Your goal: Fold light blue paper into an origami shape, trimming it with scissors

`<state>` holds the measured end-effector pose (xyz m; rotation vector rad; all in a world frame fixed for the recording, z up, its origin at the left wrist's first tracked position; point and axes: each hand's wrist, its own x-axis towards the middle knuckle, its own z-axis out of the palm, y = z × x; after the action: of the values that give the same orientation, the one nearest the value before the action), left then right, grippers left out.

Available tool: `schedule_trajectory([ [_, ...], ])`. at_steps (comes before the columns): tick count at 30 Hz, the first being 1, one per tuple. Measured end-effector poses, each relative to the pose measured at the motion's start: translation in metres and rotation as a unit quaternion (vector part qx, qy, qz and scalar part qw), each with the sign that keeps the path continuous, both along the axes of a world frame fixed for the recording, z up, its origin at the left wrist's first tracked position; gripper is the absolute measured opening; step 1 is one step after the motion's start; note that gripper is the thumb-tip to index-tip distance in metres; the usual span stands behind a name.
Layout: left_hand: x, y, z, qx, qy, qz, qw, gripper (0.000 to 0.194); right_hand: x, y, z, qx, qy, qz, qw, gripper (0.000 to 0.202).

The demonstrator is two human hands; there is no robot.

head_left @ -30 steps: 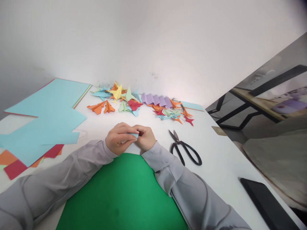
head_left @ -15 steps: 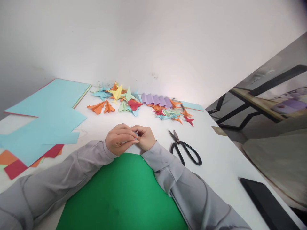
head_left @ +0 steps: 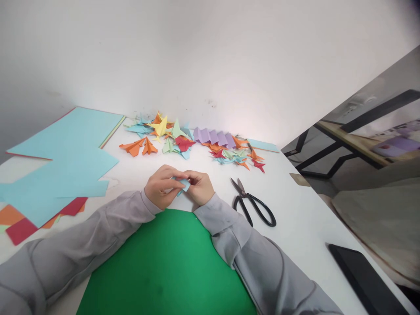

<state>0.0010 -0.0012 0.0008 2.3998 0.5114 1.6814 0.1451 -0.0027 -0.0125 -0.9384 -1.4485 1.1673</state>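
Observation:
A small folded piece of light blue paper [head_left: 185, 185] is held between both hands, just beyond the green sheet [head_left: 167, 262]. My left hand [head_left: 165, 186] pinches its left side with thumb and fingers. On the other side, my right hand [head_left: 199, 187] grips the paper's right edge, fingers curled. Part of the paper is hidden behind the fingers. To the right of my right hand lie black-handled scissors [head_left: 254, 202], blades partly apart.
Folded paper figures [head_left: 160, 127] in several colours line the wall, beside a purple pleated strip [head_left: 215, 136]. Light blue sheets [head_left: 68, 170] and coloured squares [head_left: 21, 231] cover the left side. A dark tablet-like slab [head_left: 365, 278] lies near the right edge.
My left hand's fingers have shifted and opened slightly around the paper, so more of the light blue piece shows between the hands. The scissors and other papers stay put.

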Motion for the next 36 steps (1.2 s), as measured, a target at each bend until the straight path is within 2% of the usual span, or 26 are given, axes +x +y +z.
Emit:
schedule_trajectory([
  [6,0.001,-0.001,0.003,0.022,0.002,-0.015,1.000,0.010,0.002,0.000,-0.002,0.017,-0.018,0.013,1.000,0.014],
  [10,0.001,-0.002,0.003,0.034,0.013,-0.017,0.999,0.013,0.002,0.000,-0.003,0.016,-0.037,0.018,0.999,0.015],
  [16,0.000,-0.002,0.001,0.006,0.019,-0.015,1.000,0.011,0.001,0.000,-0.002,0.017,-0.059,0.011,0.998,0.009],
  [20,-0.003,-0.004,0.002,-0.064,-0.011,0.022,0.998,0.004,0.000,0.000,0.001,-0.009,-0.020,-0.019,1.000,0.009],
  [24,-0.005,-0.005,0.002,-0.127,-0.028,0.037,0.991,0.022,-0.001,0.001,0.004,-0.037,0.046,-0.039,0.998,0.011],
  [28,-0.005,0.000,-0.006,-0.182,-0.036,0.065,0.981,0.027,-0.001,0.002,0.006,-0.051,0.076,-0.049,0.995,0.014],
  [31,-0.003,0.005,-0.013,-0.256,-0.084,0.029,0.963,0.018,-0.002,0.003,0.005,-0.052,0.095,-0.058,0.992,0.017],
  [36,-0.002,0.008,-0.015,-0.387,-0.144,-0.044,0.910,0.013,-0.002,0.004,0.004,-0.037,0.083,-0.056,0.994,0.020],
])
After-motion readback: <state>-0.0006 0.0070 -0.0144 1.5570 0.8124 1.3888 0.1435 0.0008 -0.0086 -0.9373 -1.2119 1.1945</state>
